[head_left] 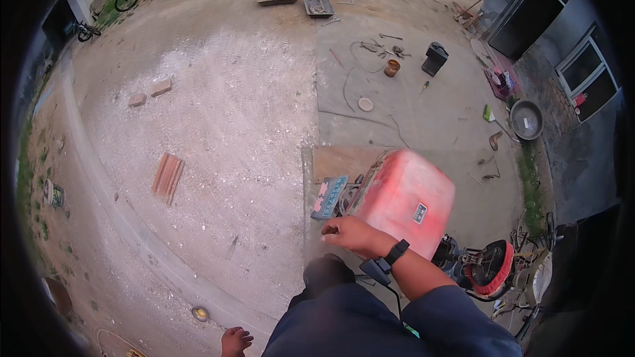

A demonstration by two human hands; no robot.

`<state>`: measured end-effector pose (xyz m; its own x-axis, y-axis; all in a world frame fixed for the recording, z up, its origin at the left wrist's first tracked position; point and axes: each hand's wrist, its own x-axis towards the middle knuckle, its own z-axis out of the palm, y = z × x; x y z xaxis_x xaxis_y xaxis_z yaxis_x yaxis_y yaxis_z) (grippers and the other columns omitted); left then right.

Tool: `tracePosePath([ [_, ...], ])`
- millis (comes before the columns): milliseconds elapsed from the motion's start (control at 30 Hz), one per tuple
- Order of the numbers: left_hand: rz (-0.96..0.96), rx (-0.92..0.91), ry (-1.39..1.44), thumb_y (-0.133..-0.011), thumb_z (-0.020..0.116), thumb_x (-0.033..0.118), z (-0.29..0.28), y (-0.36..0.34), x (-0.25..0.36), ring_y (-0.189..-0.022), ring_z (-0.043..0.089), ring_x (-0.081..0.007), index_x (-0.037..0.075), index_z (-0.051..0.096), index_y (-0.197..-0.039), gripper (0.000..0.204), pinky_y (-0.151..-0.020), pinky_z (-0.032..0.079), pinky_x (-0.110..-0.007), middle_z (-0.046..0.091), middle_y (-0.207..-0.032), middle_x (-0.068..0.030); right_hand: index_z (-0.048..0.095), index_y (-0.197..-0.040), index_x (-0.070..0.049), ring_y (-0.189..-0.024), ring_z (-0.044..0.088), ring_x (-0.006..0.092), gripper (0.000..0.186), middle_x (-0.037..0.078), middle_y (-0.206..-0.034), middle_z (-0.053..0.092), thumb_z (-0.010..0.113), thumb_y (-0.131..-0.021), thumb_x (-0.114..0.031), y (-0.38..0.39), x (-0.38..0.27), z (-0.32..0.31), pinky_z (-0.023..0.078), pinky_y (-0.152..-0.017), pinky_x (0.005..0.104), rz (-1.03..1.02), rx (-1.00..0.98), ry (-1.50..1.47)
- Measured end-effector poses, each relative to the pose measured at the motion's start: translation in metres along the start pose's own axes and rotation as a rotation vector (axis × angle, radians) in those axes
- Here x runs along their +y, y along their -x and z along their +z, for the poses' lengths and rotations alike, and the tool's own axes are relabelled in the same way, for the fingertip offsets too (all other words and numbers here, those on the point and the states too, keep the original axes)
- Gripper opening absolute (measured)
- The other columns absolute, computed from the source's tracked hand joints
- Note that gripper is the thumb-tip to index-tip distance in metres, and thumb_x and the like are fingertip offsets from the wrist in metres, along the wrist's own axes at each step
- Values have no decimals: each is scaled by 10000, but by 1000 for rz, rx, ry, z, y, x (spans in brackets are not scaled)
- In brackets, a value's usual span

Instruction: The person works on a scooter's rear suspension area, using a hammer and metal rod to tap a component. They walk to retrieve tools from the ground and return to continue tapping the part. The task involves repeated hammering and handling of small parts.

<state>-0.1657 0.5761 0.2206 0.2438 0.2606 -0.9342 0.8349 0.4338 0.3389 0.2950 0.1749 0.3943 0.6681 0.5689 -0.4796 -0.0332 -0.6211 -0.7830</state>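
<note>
My right hand [354, 235] hangs in front of my body beside a red box-shaped body [413, 192], its fingers loosely bent, a gap showing between them and no object in sight. Dust or paint dulls the red surface, which carries a small label. Just past that hand, a blue and pink plate [329, 197] stands against the red body's left side. Down at the lower edge, my left hand [237, 342] is held out over the ground, fingers a little apart, holding nothing I can see. My right wrist wears a black watch [398, 251] and a cabled device [376, 270].
A black and red round part [491, 268] sits right of the red body. Reddish bricks [169, 177] lie on gravel at left. Farther off are a tin can [392, 68], a black container [434, 59], a grey basin [526, 119] and a cable [360, 118] on the concrete.
</note>
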Motion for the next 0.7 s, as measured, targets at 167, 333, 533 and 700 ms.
tracePosePath([
  [167, 106, 79, -116, -949, 590, 151, 20, 28, 137, -856, 728, -314, -8, 521, -1289, 382, -648, 568, -372, 689, -1066, -178, 688, -1153, -15, -949, 710, 267, 400, 171, -1035, 739, 704, -926, -344, -14, 14, -22, 546, -844, 372, 32, 7, -31],
  [333, 265, 92, -267, -920, 595, 99, 61, 15, 296, -816, 732, -294, -24, 525, -1259, 367, -633, 572, -347, 691, -1014, -177, 684, -1177, -25, -933, 713, 245, 414, 153, -1040, 738, 694, -940, -364, -27, 39, -15, 549, -836, 363, 4, -26, 28],
  [533, 337, 13, -404, -932, 593, 115, 114, -16, 441, -827, 732, -273, -54, 534, -1270, 382, -645, 571, -332, 693, -1046, -185, 686, -1193, -36, -842, 721, 203, 437, 126, -1005, 740, 668, -960, -405, -47, 46, -26, 565, -775, 354, 123, -36, -238],
  [700, 335, 13, -467, -933, 590, 102, 126, -35, 512, -832, 736, -278, -56, 535, -1270, 376, -647, 573, -337, 697, -1034, -184, 707, -1104, -32, -953, 711, 309, 424, 166, -991, 742, 668, -921, -413, -97, 1, -72, 542, -825, 400, 439, -99, -368],
])
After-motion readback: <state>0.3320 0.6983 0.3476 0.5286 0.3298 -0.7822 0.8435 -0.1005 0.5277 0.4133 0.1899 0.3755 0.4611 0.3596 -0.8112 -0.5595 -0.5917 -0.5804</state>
